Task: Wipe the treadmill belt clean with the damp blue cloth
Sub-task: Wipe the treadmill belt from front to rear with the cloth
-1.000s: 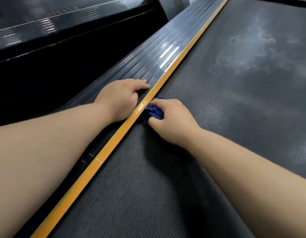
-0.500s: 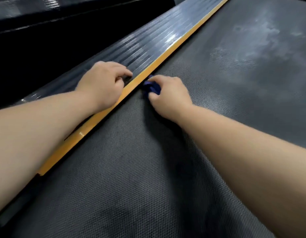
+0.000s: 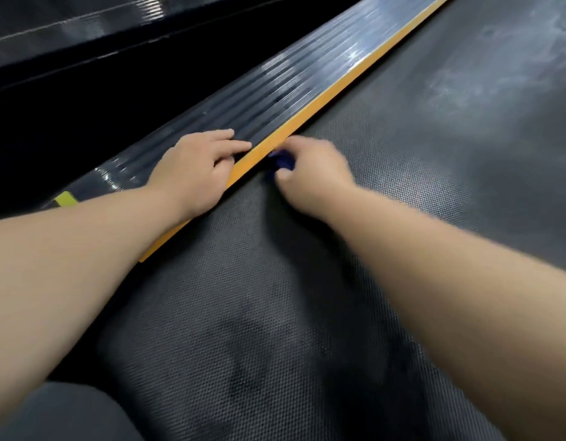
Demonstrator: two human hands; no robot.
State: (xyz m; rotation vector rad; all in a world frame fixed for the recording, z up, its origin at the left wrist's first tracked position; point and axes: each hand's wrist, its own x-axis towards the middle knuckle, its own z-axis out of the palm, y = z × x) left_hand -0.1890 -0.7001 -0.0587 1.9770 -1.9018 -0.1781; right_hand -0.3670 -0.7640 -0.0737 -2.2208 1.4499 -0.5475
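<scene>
The dark textured treadmill belt (image 3: 386,218) fills the middle and right of the head view, with pale smears at the far right. My right hand (image 3: 313,170) grips a bunched blue cloth (image 3: 283,160) and presses it on the belt right against the yellow strip (image 3: 323,97); most of the cloth is hidden under the hand. My left hand (image 3: 195,167) rests palm down on the ribbed side rail (image 3: 291,78), fingers lying straight beside the yellow strip.
A yellow-green tag (image 3: 65,198) sits at the near end of the rail. Left of the rail is a dark gap and another black glossy surface (image 3: 68,30). My knee in grey fabric (image 3: 62,415) shows at the bottom left.
Both hands have come back along the rail edge toward its near end, the cloth sliding with the right hand beside the yellow strip. The rail's end tag and my knee have come into view.
</scene>
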